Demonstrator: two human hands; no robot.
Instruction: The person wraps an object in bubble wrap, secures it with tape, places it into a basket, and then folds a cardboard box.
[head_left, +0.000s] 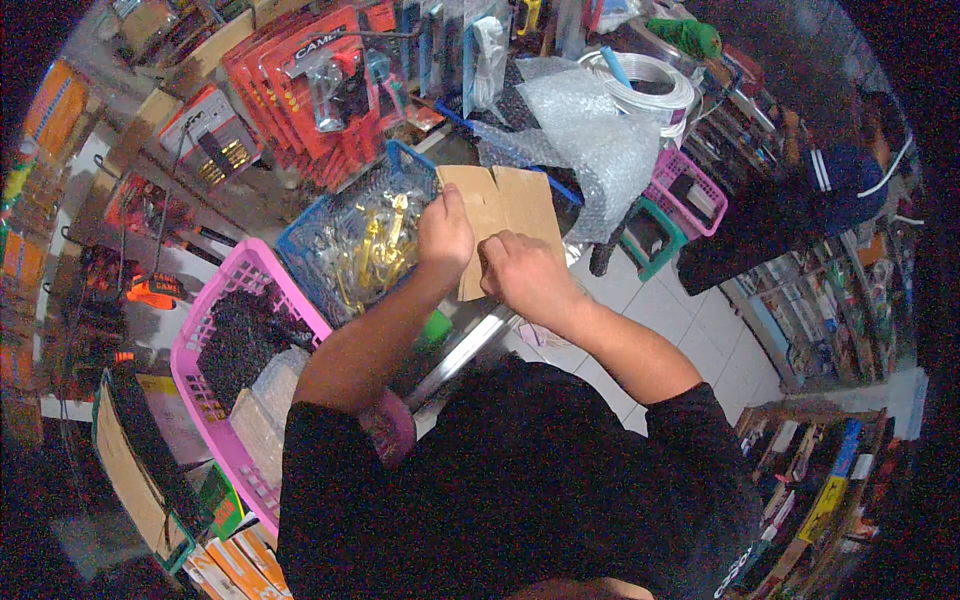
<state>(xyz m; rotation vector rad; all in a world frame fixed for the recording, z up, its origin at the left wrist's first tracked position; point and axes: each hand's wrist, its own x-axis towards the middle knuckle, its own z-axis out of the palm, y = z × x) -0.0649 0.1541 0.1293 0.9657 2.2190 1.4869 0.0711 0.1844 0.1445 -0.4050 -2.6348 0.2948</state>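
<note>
A flat piece of brown cardboard with a slit in its top edge is held up in front of me. My left hand grips its left edge, the thumb pointing up along the front. Curled and closed, my right hand presses against the cardboard's lower middle; its fingertips are partly hidden. Just left of the cardboard, a blue mesh basket holds clear plastic packets and several gold-coloured metal pieces. My left forearm crosses over the basket's near side.
A pink basket with black material and bubble wrap stands at the left. Beyond the cardboard lie loose bubble wrap and a white cable coil. Red blister packs hang at the back. A person in dark clothes is at the right.
</note>
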